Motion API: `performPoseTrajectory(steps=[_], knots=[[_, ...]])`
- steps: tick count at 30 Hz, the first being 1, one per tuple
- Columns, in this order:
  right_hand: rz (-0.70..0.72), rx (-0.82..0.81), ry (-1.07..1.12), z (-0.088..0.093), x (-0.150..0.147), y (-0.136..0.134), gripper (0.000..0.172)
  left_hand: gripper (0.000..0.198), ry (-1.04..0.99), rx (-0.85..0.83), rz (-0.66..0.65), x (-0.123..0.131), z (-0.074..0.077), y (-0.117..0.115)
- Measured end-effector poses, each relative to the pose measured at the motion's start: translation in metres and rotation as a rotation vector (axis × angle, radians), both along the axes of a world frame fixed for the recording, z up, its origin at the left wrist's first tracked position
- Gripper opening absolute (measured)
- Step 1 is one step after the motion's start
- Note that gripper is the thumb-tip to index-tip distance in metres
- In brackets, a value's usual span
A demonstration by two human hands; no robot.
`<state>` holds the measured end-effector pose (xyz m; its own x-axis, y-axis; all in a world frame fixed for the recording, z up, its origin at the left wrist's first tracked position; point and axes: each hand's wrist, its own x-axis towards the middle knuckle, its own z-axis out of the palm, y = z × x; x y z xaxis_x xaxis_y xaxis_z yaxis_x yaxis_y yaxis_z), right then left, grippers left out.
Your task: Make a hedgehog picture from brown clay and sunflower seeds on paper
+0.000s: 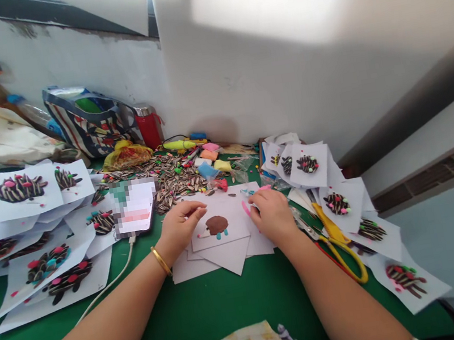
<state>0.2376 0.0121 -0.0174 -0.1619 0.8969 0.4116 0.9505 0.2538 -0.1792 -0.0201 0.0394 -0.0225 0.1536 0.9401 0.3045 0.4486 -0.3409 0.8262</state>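
A white paper card (232, 232) lies on top of a small stack of sheets. On it is a brown clay hedgehog shape (217, 225) with teal feet and a pink nose. My left hand (183, 220) rests at the card's left side, thumb and fingers pinched together; what they hold, if anything, is too small to see. At the right side, my right hand (272, 214) has its fingers curled down at a strip of pink clay (245, 208). Small blue bits (248, 192) show just beyond these fingers, whose tips are partly hidden.
Sunflower seeds (171, 176) are heaped behind the card, beside coloured clay lumps (207, 170). A phone (138, 207) with a cable lies left. Finished seed hedgehog cards (48, 267) spread left, more cards (342, 206) right. Yellow-handled scissors (343, 252) lie by my right forearm. A red flask (149, 127) stands behind.
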Motion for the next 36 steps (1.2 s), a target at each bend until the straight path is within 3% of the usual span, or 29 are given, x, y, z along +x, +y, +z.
performPoseTrajectory(steps=[6, 10, 15, 22, 30, 36], knots=[[-0.086, 0.009, -0.052, -0.002, 0.004, 0.003, 0.018, 0.032, -0.056, -0.016, 0.020, 0.001, -0.005, 0.001], [-0.118, -0.031, -0.088, -0.007, 0.003, 0.005, 0.019, 0.026, -0.048, -0.028, 0.047, 0.001, -0.007, 0.002], [-0.129, -0.103, -0.106, -0.015, 0.006, 0.010, 0.024, 0.028, 0.054, 0.026, 0.074, 0.000, -0.010, 0.007], [-0.103, -0.046, -0.028, -0.011, 0.006, 0.011, 0.030, 0.027, 0.358, 0.068, 0.045, -0.005, -0.007, 0.012], [0.213, 0.084, 0.146, -0.010, -0.001, 0.006, 0.027, 0.033, 0.615, 0.132, 0.057, 0.004, -0.007, 0.007], [0.431, 0.143, 0.312, -0.003, -0.017, -0.005, 0.029, 0.029, 0.496, 0.194, 0.025, 0.005, -0.004, 0.002]])
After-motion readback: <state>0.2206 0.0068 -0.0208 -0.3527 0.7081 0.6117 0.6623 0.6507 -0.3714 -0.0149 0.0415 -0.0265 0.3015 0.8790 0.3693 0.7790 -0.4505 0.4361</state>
